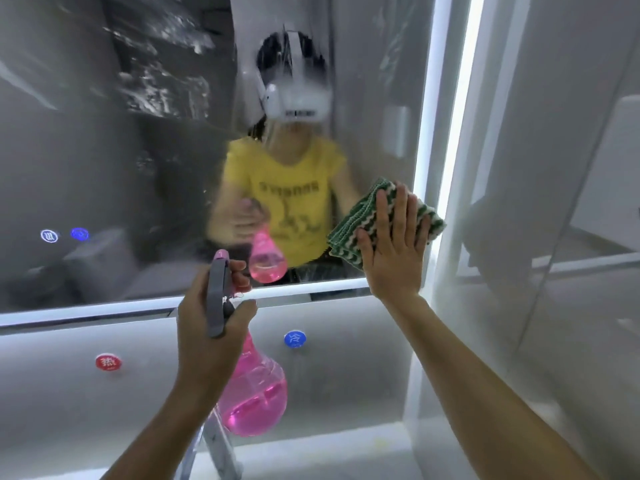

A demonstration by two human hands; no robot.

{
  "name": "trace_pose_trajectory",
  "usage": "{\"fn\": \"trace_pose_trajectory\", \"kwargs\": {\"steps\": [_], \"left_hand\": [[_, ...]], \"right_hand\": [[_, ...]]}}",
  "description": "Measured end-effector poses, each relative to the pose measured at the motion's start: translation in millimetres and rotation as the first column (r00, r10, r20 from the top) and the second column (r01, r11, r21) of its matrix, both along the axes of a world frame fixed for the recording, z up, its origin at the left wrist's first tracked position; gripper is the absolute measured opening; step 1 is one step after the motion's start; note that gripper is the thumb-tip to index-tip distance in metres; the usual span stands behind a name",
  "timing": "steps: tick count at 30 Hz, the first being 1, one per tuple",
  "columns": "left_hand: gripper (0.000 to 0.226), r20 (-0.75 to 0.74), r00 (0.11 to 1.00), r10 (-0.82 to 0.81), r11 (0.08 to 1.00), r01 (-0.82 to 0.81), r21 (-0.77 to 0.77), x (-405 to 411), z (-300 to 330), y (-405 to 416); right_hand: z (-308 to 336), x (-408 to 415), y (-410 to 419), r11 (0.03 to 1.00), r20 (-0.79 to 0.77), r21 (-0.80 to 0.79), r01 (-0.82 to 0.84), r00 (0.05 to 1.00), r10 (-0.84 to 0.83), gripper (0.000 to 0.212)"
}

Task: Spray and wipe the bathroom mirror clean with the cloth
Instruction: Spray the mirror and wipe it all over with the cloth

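The right hand (391, 244) presses a folded green-and-white cloth (384, 216) flat under straight fingers against the wet mirror (104, 168) to wipe it, while the left hand (211, 320) grips a pink spray bottle (254, 396), finger curled at its trigger, kept ready below the glass

Glossy wet-streaked glass mirror (145, 168), ribbed woven cloth (356, 220), translucent pink plastic spray bottle (256, 393)

Cloth flat on the mirror, sprayer in the other hand

Right hand (391, 251) presses a green-and-white cloth (349, 223) flat against the mirror (104, 168) near its lower right corner, left hand (207, 320) grips a pink spray bottle (254, 393) just below the mirror edge.
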State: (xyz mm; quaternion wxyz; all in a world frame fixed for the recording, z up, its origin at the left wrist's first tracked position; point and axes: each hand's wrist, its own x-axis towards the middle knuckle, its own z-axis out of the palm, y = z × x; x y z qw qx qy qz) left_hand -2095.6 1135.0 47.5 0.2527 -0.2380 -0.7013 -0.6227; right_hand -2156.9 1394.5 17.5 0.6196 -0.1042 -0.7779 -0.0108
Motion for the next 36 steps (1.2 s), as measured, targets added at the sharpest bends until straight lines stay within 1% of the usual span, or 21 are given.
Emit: {"fn": "trace_pose_trajectory", "kwargs": {"steps": [5,9,10,15,19,22,25,30,33,36], "left_hand": [[0.032,0.046,0.999,0.014,1.0,-0.013,-0.029,0,-24,-9],[0.037,0.081,0.995,0.051,0.998,-0.048,-0.033,-5,-38,-27],[0.038,0.086,0.995,0.06,0.998,-0.057,-0.029,-8,-40,-34],[0.037,0.08,0.991,0.111,0.994,-0.111,-0.003,-17,-38,-78],[0.035,0.04,0.984,0.172,0.985,-0.173,0.011,-25,-33,-117],[0.035,-0.002,0.981,0.194,0.981,-0.194,0.022,-36,-19,-140],[0.029,-0.046,0.981,0.186,0.981,-0.183,0.058,-48,10,-157],[0.026,-0.178,0.968,0.178,0.984,-0.171,0.056,-65,72,-172],[0.024,-0.267,0.948,0.173,0.985,-0.166,0.048,-72,121,-180],[0.021,-0.352,0.925,0.143,0.989,-0.151,0.007,-77,168,-192]], "right_hand": [[-44,-5,-11,0.999,0.001,-0.053,0.002,1.0,-0.002,0.06],[-55,-15,-43,0.991,-0.015,-0.129,0.017,1.0,-0.019,0.059],[-57,-18,-54,0.994,-0.001,-0.108,0.01,1.0,-0.01,0.059],[-59,-38,-121,0.994,0.072,0.094,-0.056,0.996,0.049,0.064],[-43,-60,-187,0.953,0.121,0.279,-0.118,0.989,0.087,0.066],[-16,-75,-228,0.907,0.119,0.385,-0.17,0.984,0.133,0.058],[25,-82,-249,0.877,0.101,0.441,-0.192,0.981,0.164,0.052],[93,-89,-256,0.829,0.123,0.524,-0.193,0.981,0.151,0.052],[148,-94,-256,0.795,0.074,0.591,-0.135,0.991,0.114,0.053],[209,-97,-258,0.759,0.04,0.643,-0.099,0.995,0.096,0.052]]}}
